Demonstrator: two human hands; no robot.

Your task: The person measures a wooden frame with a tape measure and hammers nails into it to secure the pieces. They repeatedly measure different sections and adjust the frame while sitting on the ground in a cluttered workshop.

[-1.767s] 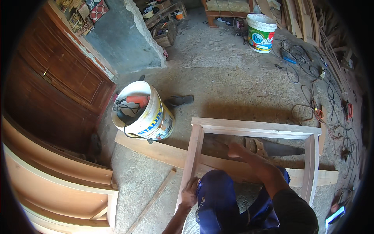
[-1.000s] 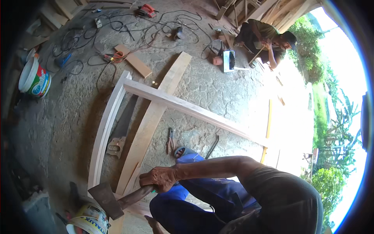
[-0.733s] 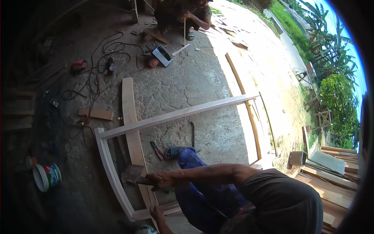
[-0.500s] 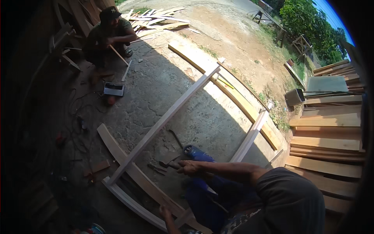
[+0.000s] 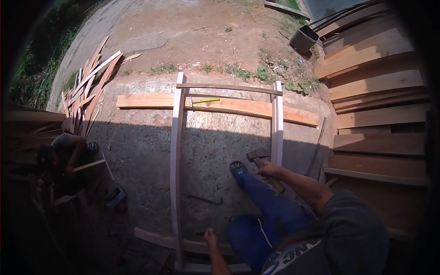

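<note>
My right hand (image 5: 271,170) is closed round the handle of a hatchet (image 5: 259,155), its dark head pointing forward, near the right rail (image 5: 277,123) of a wooden frame. My left hand (image 5: 211,238) is curled low down, right of the frame's left rail (image 5: 176,160); whether something small is in it cannot be made out. A thin crosspiece (image 5: 229,87) joins the rails' far ends. Under them lies a thick plank (image 5: 238,106), bearing a hammer (image 5: 206,100) with a yellow-green handle. A near plank (image 5: 153,237) lies under the left rail. A bent bar (image 5: 204,199) rests on the floor.
At left, another person (image 5: 68,151) crouches in shade, holding a wood strip (image 5: 89,165). Offcuts (image 5: 89,82) are heaped beyond. Boards (image 5: 380,119) are stacked along the right, with a grey bucket (image 5: 304,40) near them. A long thin bar (image 5: 316,146) lies beside the boards.
My view has swung round toward the far end of the frame. The hatchet in my right hand has moved from over the near floor to beside the right rail.
</note>
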